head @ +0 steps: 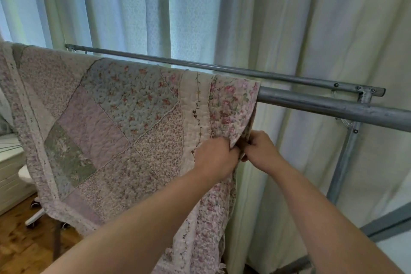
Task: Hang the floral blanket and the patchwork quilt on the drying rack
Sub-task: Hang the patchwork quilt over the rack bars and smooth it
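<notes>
The patchwork quilt [115, 131], pink, lilac and pale blue with small flowers, hangs over the near grey bar of the metal drying rack [333, 107] and covers its left part. My left hand [214, 158] pinches the quilt's right edge from the front. My right hand [261, 151] grips the same edge just beside it, about a hand's length below the bar. The two hands almost touch. The floral blanket is not in view.
A second, thinner rack bar [200, 66] runs behind the first. The rack's right upright [342, 167] stands near pale curtains [266, 18] that fill the background. At lower left are a white swivel stool base [33, 216] and a wooden floor [20, 247].
</notes>
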`<state>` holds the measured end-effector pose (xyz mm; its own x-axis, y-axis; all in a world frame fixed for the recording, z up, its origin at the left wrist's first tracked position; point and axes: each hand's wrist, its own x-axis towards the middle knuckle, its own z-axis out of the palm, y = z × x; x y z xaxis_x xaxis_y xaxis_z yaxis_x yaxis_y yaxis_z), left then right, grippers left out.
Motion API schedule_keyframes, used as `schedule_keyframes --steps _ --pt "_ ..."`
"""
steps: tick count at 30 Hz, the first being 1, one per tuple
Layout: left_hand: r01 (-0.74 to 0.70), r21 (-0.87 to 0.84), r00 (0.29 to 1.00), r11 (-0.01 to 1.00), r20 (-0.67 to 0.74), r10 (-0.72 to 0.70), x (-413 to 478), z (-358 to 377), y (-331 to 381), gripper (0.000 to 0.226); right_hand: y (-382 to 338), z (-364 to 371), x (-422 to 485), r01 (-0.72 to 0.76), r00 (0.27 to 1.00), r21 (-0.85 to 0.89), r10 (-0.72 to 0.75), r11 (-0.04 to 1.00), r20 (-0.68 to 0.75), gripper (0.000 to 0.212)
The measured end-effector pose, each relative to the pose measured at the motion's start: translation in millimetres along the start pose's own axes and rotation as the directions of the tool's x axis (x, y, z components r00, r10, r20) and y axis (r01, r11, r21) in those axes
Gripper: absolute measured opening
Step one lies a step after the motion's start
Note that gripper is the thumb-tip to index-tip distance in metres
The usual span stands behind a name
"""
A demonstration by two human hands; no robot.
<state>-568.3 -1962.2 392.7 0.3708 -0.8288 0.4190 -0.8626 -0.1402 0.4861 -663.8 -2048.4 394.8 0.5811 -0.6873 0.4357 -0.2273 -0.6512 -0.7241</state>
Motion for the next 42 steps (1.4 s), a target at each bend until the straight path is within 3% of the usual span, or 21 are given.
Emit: schedule_keyframes --steps 5,9,12,17,20,23,27,29,35,37,42 --pt "-0.100 0.191 0.995 0.976 0.018 0.098 0 2 3 0.035 0 -4 -5 -0.021 0.999 0.094 0.016 0.995 0.051 0.042" --pt "-0.137 0.316 0.990 0.939 0.005 0.142 -4 3 -2 0.041 -7 -5 -8 0.045 0.999 0.001 -0.045 0.999 0.025 0.037" --pt "-0.154 0.429 0.987 0.890 0.023 0.159 -7 -1 -1 0.038 -10 -6 -11 0.112 0.994 -0.029 -0.112 0.993 -0.007 0.020" --pt "-0.157 0.502 0.988 0.851 0.080 0.135 -10 -7 -2 0.039 -11 -7 -20 0.193 0.974 0.027 -0.189 0.981 -0.124 0.025" --pt "-0.172 0.481 0.984 0.860 0.114 0.133 -11 -5 -2 0.033 -13 0 -23 0.199 0.968 0.087 -0.182 0.976 -0.170 0.026" --pt "-0.135 0.403 0.990 0.905 0.095 0.106 -12 -7 -3 0.034 -18 -1 -20 0.185 0.979 0.040 -0.181 0.982 -0.097 0.029" --pt "-0.130 0.184 0.979 0.974 -0.133 0.155 -15 -11 -7 0.044 -22 -9 -12 0.138 0.988 0.021 -0.136 0.990 -0.067 0.018" --pt "-0.143 0.164 0.970 0.976 -0.174 0.172 -16 -10 -6 0.040 -23 -8 -12 0.111 0.991 0.018 -0.109 0.994 -0.075 0.012" --pt "-0.238 0.456 0.962 0.857 -0.012 0.274 -18 -11 -8 0.030 -15 -22 -20 0.075 0.977 0.029 -0.068 0.997 -0.204 0.023" --pt "-0.252 0.400 0.962 0.881 0.004 0.274 -19 -8 -6 0.030 -18 -24 -21 0.104 0.974 0.016 -0.098 0.994 -0.205 0.020" --pt "-0.273 0.229 0.955 0.934 -0.051 0.292 -19 -2 6 0.033 -24 -21 -23 0.078 0.997 -0.015 -0.078 0.997 -0.001 0.017"
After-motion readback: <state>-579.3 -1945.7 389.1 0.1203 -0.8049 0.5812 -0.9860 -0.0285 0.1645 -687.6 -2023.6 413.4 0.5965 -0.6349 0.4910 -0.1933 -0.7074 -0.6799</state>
